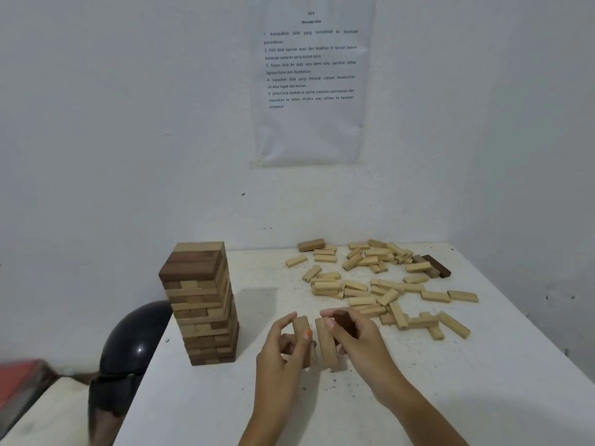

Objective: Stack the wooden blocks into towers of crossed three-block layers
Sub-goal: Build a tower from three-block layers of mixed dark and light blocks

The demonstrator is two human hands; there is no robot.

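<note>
Near table (418, 397) centre, left hand (283, 349) fingers clamp one pale block (302, 339); right hand (357, 339) clamps pale block (326, 346) plus dark block (345, 321) — light, rigid, smooth; pinch long faces. Tower (201, 304) at 9 o'clock, loose pile (380, 284) at 1 — judged.

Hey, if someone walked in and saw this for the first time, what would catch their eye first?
Probably the tall block tower standing at the table's left edge, with dark layers near its top. Next, the two hands in the foreground: the left hand holds a pale block, the right hand a pale block and a dark one. Behind them, loose blocks lie scattered toward the far right corner.
</note>
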